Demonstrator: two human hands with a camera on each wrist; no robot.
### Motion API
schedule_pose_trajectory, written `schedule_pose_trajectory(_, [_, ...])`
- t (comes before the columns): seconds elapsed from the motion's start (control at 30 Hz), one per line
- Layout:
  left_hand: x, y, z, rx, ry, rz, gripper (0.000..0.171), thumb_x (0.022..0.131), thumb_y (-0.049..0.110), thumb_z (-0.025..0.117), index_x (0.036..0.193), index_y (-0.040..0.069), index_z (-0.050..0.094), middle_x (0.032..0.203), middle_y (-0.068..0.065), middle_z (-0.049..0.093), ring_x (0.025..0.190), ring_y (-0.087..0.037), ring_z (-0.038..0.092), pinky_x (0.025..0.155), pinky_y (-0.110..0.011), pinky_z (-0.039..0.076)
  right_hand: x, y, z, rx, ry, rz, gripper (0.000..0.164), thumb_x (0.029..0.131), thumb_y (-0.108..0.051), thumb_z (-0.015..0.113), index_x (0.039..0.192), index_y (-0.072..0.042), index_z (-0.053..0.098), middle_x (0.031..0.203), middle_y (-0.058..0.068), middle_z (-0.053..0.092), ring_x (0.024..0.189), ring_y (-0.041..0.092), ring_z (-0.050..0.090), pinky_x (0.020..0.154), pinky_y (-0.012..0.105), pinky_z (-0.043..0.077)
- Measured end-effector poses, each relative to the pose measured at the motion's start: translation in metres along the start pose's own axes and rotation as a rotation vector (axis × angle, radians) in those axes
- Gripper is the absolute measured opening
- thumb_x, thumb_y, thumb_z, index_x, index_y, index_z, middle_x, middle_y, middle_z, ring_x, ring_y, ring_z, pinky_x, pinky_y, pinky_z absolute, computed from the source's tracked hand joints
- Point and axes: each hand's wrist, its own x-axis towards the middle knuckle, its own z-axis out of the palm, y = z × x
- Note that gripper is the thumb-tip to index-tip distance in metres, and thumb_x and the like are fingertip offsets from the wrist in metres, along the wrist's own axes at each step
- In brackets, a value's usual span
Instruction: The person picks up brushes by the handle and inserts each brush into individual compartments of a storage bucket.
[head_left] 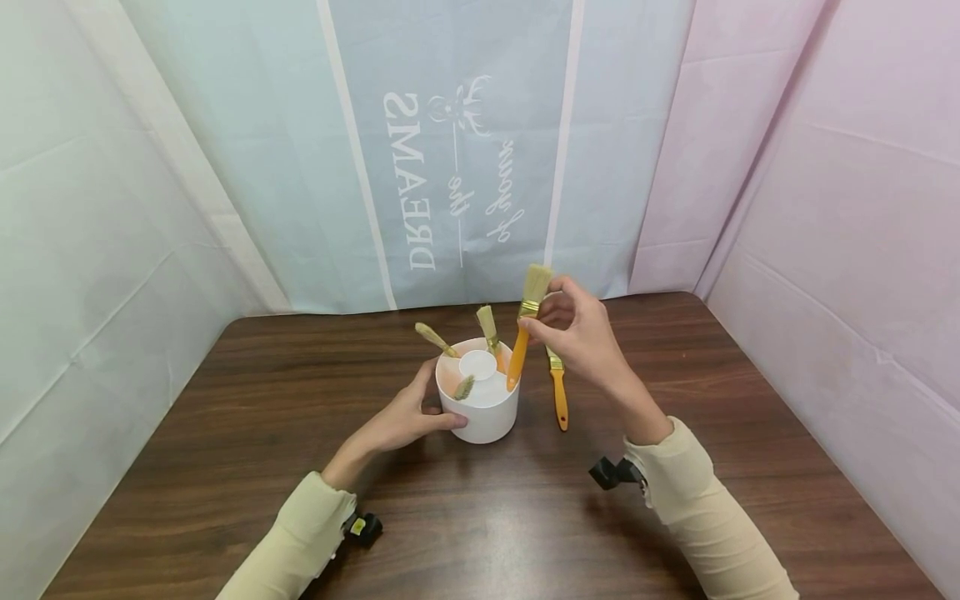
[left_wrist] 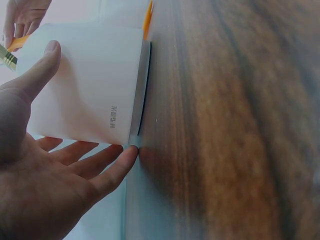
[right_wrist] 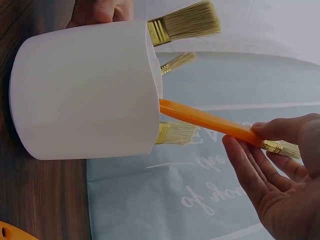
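Note:
A round white desk organizer (head_left: 483, 423) with a ring-shaped inner cup stands on the table. My left hand (head_left: 405, 417) holds it from the left, thumb on the near side and fingers round the side; the left wrist view shows small dark lettering on its wall. My right hand (head_left: 581, 329) pinches a paintbrush (head_left: 519, 350) near its metal band, bristles up, its orange handle end at the organizer's right rim. Three other brushes stand in the organizer: one leaning left (head_left: 433, 338), one at the back (head_left: 487, 325), one at the front (head_left: 465, 387).
Another orange-handled paintbrush (head_left: 559, 396) lies on the dark wooden table (head_left: 420, 517), right of the organizer. Behind the table hangs a pale blue cloth (head_left: 465, 50) with white lettering. Light cloth walls (head_left: 840, 192) close off both sides.

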Motion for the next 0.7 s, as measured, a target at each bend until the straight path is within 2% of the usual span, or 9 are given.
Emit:
schedule_pose_trajectory(0.07, [0.0002,0.0001,0.0,-0.001,0.0,0.001,0.103,0.088,0.026,0.084,0.163,0.021,0.014,0.165,-0.009,0.032,0.152,-0.031,0.037,0.109,-0.048,0.053,-0.0004,-0.0006,-0.0001,-0.012,0.002,-0.002,0.034,0.088,-0.005,0.081,0.113,-0.004,0.058,0.096,0.018,0.074,0.077,0.022,0.074,0.066,0.034,0.065])
schedule_pose_trajectory(0.17, [0.0006,0.0004,0.0002,0.0,-0.001,0.004,0.103,0.088,0.025,0.084,0.163,0.02,0.014,0.165,-0.009,0.032,0.152,-0.031,0.038,0.109,-0.047,0.053,-0.001,-0.0013,-0.0004,-0.029,0.002,-0.01,0.034,0.088,-0.006,0.081,0.114,-0.004,0.059,0.096,0.018,0.074,0.075,0.014,0.073,0.066,0.033,0.065])
schedule_pose_trajectory(0.43, [0.0002,0.0007,0.0001,0.011,0.004,0.0,0.103,0.088,0.027,0.084,0.163,0.021,0.014,0.166,-0.009,0.032,0.152,-0.03,0.037,0.108,-0.047,0.054,-0.0012,-0.0007,-0.0005,-0.089,0.003,-0.029,0.036,0.088,-0.006,0.082,0.116,-0.006,0.06,0.094,0.015,0.075,0.081,0.03,0.075,0.066,0.03,0.064])
schedule_pose_trajectory(0.7, [-0.0002,0.0004,0.0008,0.001,0.003,0.001,0.103,0.088,0.024,0.084,0.163,0.021,0.014,0.165,-0.009,0.032,0.152,-0.03,0.038,0.108,-0.047,0.054,-0.0019,-0.0025,-0.0012,-0.14,-0.001,-0.037,0.036,0.088,-0.009,0.082,0.116,-0.009,0.061,0.092,0.011,0.076,0.08,0.021,0.074,0.067,0.027,0.061])
